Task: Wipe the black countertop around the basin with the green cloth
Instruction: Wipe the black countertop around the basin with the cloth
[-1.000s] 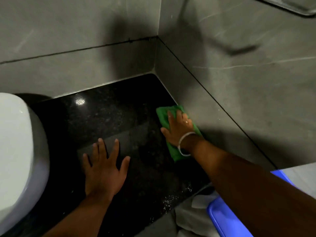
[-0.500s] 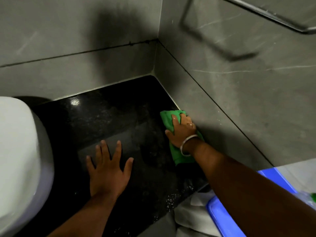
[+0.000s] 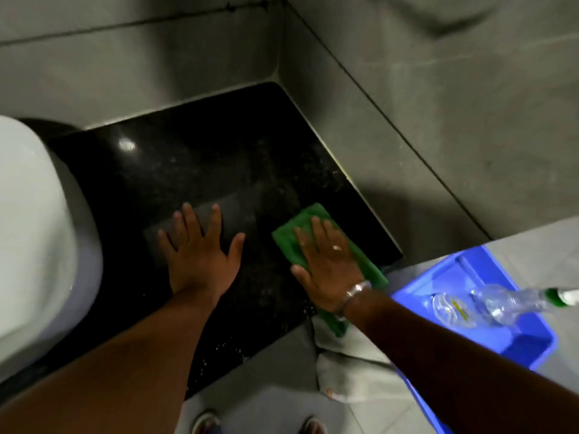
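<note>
The black countertop fills the corner between two grey tiled walls. The white basin stands on its left side, partly cut off by the frame. My right hand lies flat, fingers together, pressing the green cloth onto the countertop near its front right edge; part of the cloth hangs over that edge. My left hand rests palm down with fingers spread on the bare countertop, just left of the cloth and right of the basin. It holds nothing.
A blue plastic tub sits on the floor at the right, with a clear plastic bottle with a green cap lying in it. A pale cloth hangs below the counter's front edge. Water specks dot the counter front. My feet show at the bottom.
My right hand has slid the green cloth from beside the right wall toward the front edge of the countertop. The left hand has stayed flat in place. The view has tilted downward.
</note>
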